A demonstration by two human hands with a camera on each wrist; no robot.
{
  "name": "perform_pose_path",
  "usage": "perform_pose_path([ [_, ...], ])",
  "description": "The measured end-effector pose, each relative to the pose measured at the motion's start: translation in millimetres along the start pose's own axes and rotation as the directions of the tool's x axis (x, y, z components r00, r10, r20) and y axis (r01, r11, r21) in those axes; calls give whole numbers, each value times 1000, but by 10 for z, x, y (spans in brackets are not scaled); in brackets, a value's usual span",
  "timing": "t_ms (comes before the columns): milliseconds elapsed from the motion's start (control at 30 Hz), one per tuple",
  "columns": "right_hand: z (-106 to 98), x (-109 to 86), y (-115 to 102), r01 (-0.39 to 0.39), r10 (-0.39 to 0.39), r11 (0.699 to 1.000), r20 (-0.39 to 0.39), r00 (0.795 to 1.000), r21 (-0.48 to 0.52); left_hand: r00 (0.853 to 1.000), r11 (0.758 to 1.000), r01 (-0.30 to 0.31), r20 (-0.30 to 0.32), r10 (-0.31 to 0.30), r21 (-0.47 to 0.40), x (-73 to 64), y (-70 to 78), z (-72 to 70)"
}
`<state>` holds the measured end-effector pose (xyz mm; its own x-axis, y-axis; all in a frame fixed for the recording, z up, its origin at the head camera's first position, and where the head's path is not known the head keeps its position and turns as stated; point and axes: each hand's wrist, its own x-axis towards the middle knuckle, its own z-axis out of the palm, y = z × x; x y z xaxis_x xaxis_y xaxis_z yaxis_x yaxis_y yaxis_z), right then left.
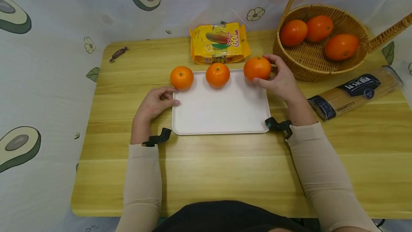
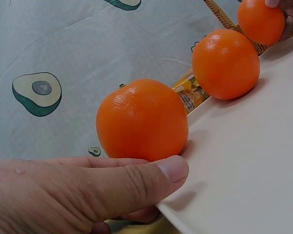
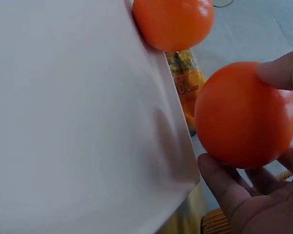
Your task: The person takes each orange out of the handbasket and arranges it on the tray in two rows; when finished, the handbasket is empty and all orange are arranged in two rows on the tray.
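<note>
A white rectangular tray (image 1: 220,106) lies on the table. My left hand (image 1: 153,105) pinches its left edge, the thumb (image 2: 172,170) over the rim, the other fingers partly hidden. Just beyond those fingers sits an orange (image 1: 181,78) at the tray's far left corner. A second orange (image 1: 217,75) rests along the middle of the far edge. At the far right corner my right hand (image 1: 283,81) grips a third orange (image 1: 256,68) between thumb and fingers; in the right wrist view this orange (image 3: 244,114) appears raised off the tray surface.
A wicker basket (image 1: 313,71) with several oranges stands at the back right. Beside it lies a spaghetti pack (image 1: 357,90). A yellow snack package (image 1: 219,43) is behind the tray, and a small wrapped candy (image 1: 118,54) lies at the table's far left.
</note>
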<state>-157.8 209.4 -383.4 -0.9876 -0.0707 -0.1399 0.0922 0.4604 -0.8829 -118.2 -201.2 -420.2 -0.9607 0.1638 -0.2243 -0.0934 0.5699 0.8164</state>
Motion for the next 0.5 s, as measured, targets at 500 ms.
perform_pose_path([
  [500,-76,10,85,28,-28,1000,93,995,3,1000,1000,8,4,-8,1,-5,15,3],
])
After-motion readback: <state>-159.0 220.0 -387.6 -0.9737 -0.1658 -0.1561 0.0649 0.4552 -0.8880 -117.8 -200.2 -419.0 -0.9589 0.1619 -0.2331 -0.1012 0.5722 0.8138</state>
